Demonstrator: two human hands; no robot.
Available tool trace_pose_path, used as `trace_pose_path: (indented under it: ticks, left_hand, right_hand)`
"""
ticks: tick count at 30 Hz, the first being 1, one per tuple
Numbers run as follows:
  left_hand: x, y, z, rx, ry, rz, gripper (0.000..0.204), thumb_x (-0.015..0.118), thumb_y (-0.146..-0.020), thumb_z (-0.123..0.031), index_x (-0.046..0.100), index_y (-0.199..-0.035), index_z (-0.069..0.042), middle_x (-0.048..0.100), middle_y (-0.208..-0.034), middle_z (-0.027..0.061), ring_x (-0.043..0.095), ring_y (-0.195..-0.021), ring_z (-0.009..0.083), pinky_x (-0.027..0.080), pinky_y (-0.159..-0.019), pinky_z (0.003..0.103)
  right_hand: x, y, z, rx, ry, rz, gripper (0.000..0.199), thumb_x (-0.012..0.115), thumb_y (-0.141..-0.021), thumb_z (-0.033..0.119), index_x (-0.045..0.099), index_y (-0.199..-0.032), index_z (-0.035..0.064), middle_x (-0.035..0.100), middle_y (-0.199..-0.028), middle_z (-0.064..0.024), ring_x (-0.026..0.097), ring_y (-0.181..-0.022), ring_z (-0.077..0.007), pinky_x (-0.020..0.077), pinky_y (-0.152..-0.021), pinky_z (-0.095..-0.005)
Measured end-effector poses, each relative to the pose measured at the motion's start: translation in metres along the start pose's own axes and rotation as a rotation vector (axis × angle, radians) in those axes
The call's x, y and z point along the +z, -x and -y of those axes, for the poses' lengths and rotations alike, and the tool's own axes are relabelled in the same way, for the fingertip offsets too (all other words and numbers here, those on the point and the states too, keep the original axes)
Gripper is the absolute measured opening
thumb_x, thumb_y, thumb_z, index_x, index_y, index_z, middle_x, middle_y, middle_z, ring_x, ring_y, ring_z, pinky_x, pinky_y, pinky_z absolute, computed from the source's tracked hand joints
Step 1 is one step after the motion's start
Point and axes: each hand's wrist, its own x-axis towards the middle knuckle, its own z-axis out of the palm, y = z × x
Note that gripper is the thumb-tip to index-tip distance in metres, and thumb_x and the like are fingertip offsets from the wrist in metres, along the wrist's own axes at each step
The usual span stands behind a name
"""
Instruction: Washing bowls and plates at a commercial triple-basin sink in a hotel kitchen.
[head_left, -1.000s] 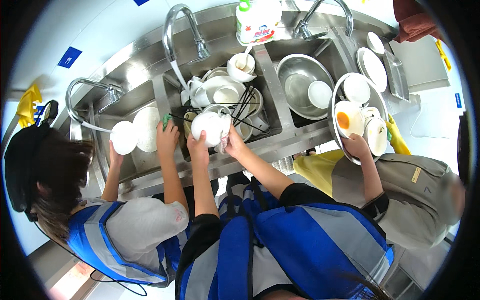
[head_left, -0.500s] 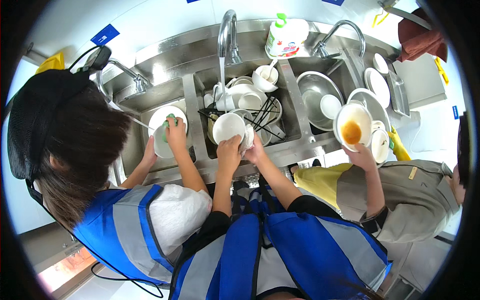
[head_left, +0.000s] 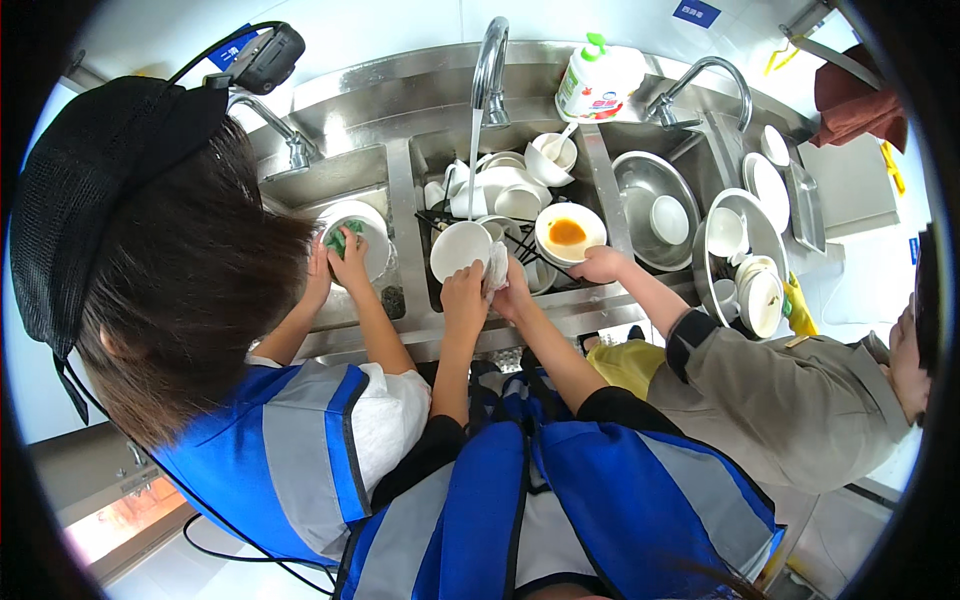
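Now hands: L (head_left: 465,290) grips round glossy white bowl (head_left: 460,249), R (head_left: 512,292) w/ crumpled cloth (head_left: 496,268)

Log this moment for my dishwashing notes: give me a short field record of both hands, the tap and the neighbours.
left hand: holds white bowl by its rim
right hand: presses white cloth against the bowl
tap: running into middle sink
person on left: scrubs a white dish with green sponge
person on right: holds bowl with orange sauce
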Motion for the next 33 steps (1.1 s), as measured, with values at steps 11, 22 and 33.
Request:
trace_pose_path:
  ticks: [11, 22, 33]
  left_hand:
    - [-0.001, -0.007, -0.011, -0.115, 0.022, 0.097, 0.031, 0.067, -0.063, -0.007, 0.048, -0.088, -0.004, 0.058, -0.079, 0.0134, 0.057, -0.077, 0.0328, 0.045, -0.064, 0.042]
    - [0.004, -0.015, -0.011, -0.063, 0.017, 0.003, 0.026, 0.062, -0.06, 0.0, 0.05, -0.084, -0.003, 0.057, -0.077, 0.0123, 0.055, -0.074, 0.0328, 0.041, -0.064, 0.041]
    - [0.007, -0.015, -0.003, 0.133, 0.037, -0.094, 0.025, 0.058, -0.061, 0.002, 0.055, -0.085, 0.003, 0.052, -0.104, 0.0197, 0.047, -0.102, 0.0349, 0.034, -0.093, 0.042]
  right_hand:
    - [-0.006, -0.004, 0.007, 0.022, 0.031, 0.058, 0.039, 0.038, -0.092, 0.037, 0.048, -0.116, 0.008, 0.058, -0.109, -0.007, 0.056, -0.1, -0.0202, 0.045, -0.087, -0.0352]
    - [-0.016, -0.007, 0.029, 0.181, 0.048, 0.035, 0.038, 0.043, -0.092, 0.034, 0.045, -0.12, 0.009, 0.057, -0.107, -0.0071, 0.056, -0.097, -0.0188, 0.0459, -0.082, -0.0332]
    - [0.006, -0.024, 0.027, -0.073, 0.339, -0.314, 0.039, 0.049, -0.084, 0.014, 0.042, -0.119, -0.0011, 0.058, -0.094, -0.0106, 0.058, -0.078, -0.0167, 0.0469, -0.066, -0.0294]
